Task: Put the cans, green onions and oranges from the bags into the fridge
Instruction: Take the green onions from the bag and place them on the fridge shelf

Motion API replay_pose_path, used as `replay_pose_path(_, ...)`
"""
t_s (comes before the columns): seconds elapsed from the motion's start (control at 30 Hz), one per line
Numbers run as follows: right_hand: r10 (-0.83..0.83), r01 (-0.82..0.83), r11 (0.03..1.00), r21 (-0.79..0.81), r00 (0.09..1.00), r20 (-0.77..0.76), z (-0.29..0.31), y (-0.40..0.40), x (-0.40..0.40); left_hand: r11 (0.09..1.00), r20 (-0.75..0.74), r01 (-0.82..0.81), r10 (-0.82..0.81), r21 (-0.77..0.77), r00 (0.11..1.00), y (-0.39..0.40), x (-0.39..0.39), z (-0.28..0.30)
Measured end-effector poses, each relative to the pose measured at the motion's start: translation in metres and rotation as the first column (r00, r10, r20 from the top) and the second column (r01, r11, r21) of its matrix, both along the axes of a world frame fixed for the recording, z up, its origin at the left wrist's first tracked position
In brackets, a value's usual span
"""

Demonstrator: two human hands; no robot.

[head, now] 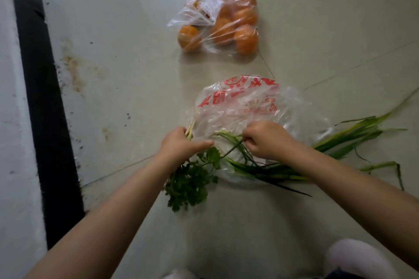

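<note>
Your left hand [181, 142] grips the stalk ends, your right hand [265, 140] pinches one leaf; the green onions [340, 140] run lengthwise toward three o'clock across the bag [238, 106].

Two bags [249, 106], about six oranges [246, 38], two hands [179, 142].

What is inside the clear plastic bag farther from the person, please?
The farther clear bag on the floor holds oranges; about six show through the plastic. Crumpled folds near its top cover part of the contents, so any more fruit there cannot be seen.
</note>
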State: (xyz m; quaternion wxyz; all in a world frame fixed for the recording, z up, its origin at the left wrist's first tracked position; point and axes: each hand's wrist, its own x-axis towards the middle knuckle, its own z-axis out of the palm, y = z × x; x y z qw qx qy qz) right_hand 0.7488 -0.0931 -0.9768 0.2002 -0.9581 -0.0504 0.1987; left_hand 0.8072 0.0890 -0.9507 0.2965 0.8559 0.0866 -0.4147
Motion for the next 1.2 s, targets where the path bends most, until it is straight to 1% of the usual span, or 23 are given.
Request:
replay_pose_path(0.03,-0.031,0.028,0.999,0.043,0.998,0.062,0.000,0.001,0.000,0.997,0.029,0.059,-0.060,0.039,0.998,-0.003,-0.002,-0.004)
replay_pose_path(0.07,-0.042,0.037,0.998,0.060,0.995,0.089,-0.003,0.002,0.001,0.990,0.043,0.107,-0.111,0.088,0.993,-0.005,-0.004,-0.006)
replay_pose_path(0.1,-0.025,0.023,0.999,0.035,0.997,0.067,-0.007,0.005,0.003,0.980,0.039,0.138,-0.144,0.141,0.989,-0.004,-0.005,-0.008)
replay_pose_path(0.13,-0.002,0.002,1.000,-0.007,1.000,0.001,-0.012,0.008,0.007,0.970,0.024,0.149,-0.156,0.194,0.987,-0.002,-0.005,-0.009)
replay_pose_path(0.2,-0.013,0.001,0.998,-0.065,0.983,-0.184,-0.022,0.018,0.013,0.953,-0.027,0.145,-0.143,0.265,0.989,0.003,0.000,-0.009)
replay_pose_path(0.23,-0.029,0.011,0.997,-0.080,0.974,-0.225,-0.026,0.023,0.016,0.946,-0.052,0.149,-0.140,0.288,0.989,0.006,0.003,-0.008)
replay_pose_path(0.33,-0.055,0.028,0.993,-0.115,0.969,-0.240,-0.032,0.034,0.022,0.921,-0.058,0.185,-0.175,0.343,0.983,0.012,0.015,0.001)
replay_pose_path(0.4,-0.083,0.057,0.992,-0.111,0.966,-0.246,-0.028,0.035,0.023,0.905,-0.055,0.220,-0.215,0.363,0.975,0.015,0.021,0.004)
replay_pose_path(0.47,-0.100,0.086,0.994,-0.071,0.969,-0.225,-0.019,0.036,0.021,0.885,-0.054,0.257,-0.256,0.387,0.965,0.017,0.026,0.004)
replay_pose_path(0.57,-0.055,0.080,0.995,0.068,0.949,-0.311,-0.013,0.044,0.007,0.861,-0.062,0.293,-0.295,0.415,0.954,0.020,0.028,0.003)
replay_pose_path(0.63,-0.024,0.075,0.989,0.128,0.933,-0.358,-0.017,0.057,-0.005,0.851,-0.070,0.308,-0.309,0.425,0.949,0.022,0.026,0.002)
replay_pose_path(0.67,-0.039,0.091,0.987,0.130,0.933,-0.359,-0.021,0.063,-0.009,0.847,-0.075,0.312,-0.312,0.429,0.947,0.022,0.025,0.001)
replay_pose_path(0.73,-0.134,0.185,0.976,0.116,0.927,-0.350,-0.029,0.071,-0.009,0.842,-0.078,0.315,-0.313,0.438,0.947,0.022,0.024,-0.001)
replay_pose_path(0.8,-0.227,0.285,0.954,0.094,0.890,-0.395,-0.035,0.071,-0.004,0.839,-0.067,0.313,-0.318,0.445,0.946,0.023,0.023,-0.003)
replay_pose_path(0.9,-0.256,0.337,0.936,0.104,0.852,-0.457,-0.037,0.064,0.002,0.835,-0.045,0.302,-0.318,0.460,0.947,0.026,0.024,-0.005)
replay_pose_path(1.0,-0.314,0.431,0.881,0.197,0.842,-0.438,-0.026,0.049,0.006,0.825,-0.032,0.297,-0.323,0.480,0.946,0.030,0.025,-0.007)
replay_pose_path(1.1,-0.369,0.529,0.784,0.323,0.817,-0.442,-0.010,0.027,0.010,0.832,-0.033,0.288,-0.310,0.474,0.950,0.031,0.024,-0.008)
replay_pose_path(1.13,-0.366,0.533,0.778,0.333,0.815,-0.449,-0.006,0.020,0.011,0.836,-0.030,0.282,-0.304,0.471,0.952,0.031,0.024,-0.007)
replay_pose_path(1.2,-0.311,0.469,0.829,0.305,0.839,-0.446,0.001,0.011,0.012,0.844,-0.019,0.270,-0.295,0.463,0.955,0.030,0.024,-0.007)
